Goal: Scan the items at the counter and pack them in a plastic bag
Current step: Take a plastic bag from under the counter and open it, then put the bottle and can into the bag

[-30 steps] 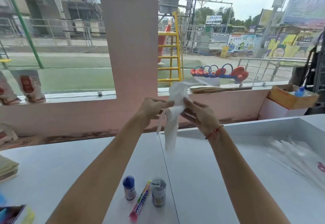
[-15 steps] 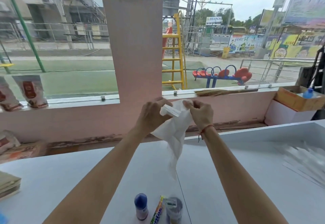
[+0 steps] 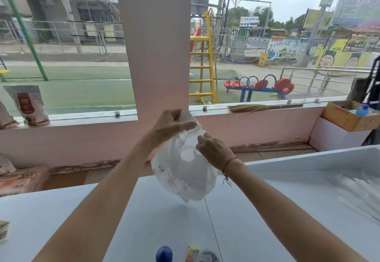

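Both hands are raised above the white counter (image 3: 144, 210), working on a thin white plastic bag (image 3: 185, 171) that hangs in the air between them. The left hand (image 3: 172, 125) is closed, thumb and fingers pinching the top edge of the bag at about 11 o'clock from the bag's middle. The right hand (image 3: 213, 150), with a red thread bracelet (image 3: 227, 164) on the wrist, is also closed on the bag, gripping its upper edge at about 2 o'clock and sitting lower than the left hand. The bag is puffed out and partly spread, its bottom corner dangling just above the counter without touching it.

At 6 o'clock, at the very bottom edge of the view, three items stand on the counter close together: a bottle with a blue cap (image 3: 163, 254), a yellow candy roll (image 3: 192, 254) just to its right, and a small tin (image 3: 208, 257) beside that; all three are cut off by the frame. At 3 o'clock, a stack of clear bags (image 3: 357, 191) lies on the counter, blurred. At 2 o'clock an open cardboard box (image 3: 347, 115) sits on a white box, with a broom (image 3: 263, 107) lying on the window ledge to its left. At 9 o'clock a snack pouch (image 3: 26, 105) stands on the ledge
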A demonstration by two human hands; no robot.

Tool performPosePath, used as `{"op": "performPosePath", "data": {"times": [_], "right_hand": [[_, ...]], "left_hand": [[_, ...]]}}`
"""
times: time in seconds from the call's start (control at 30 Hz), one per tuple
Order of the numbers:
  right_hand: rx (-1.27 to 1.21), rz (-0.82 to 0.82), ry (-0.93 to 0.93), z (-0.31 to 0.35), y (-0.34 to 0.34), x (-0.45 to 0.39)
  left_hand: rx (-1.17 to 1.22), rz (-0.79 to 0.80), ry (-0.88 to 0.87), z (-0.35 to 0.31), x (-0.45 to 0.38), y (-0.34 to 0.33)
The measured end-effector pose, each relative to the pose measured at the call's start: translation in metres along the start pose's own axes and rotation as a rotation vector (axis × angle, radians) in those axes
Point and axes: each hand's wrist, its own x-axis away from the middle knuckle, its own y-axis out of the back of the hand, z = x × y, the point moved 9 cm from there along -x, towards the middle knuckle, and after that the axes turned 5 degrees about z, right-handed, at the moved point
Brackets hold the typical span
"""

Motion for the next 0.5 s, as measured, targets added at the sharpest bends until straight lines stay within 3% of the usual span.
{"op": "performPosePath", "data": {"times": [0.07,0.17,0.27,0.37,0.43,0.5], "right_hand": [[0.034,0.341,-0.126,-0.009,-0.046,0.005],[0.094,0.514,-0.336,-0.028,-0.066,0.014],[0.148,0.409,-0.355,-0.024,-0.058,0.007],[0.130,0.300,-0.233,-0.005,-0.052,0.007],[-0.054,0.186,-0.151,0.019,-0.042,0.017],[-0.387,0.107,-0.106,0.043,-0.030,0.035]], "left_hand": [[0.017,0.097,0.061,0.016,0.002,-0.004],[0.003,0.181,0.189,0.047,0.013,-0.010],[-0.063,0.263,0.330,0.072,0.024,-0.011],[-0.163,0.397,0.417,0.085,0.040,-0.020],[-0.080,0.297,0.375,0.088,0.049,-0.016],[0.110,0.178,0.328,0.090,0.062,-0.012]]}}
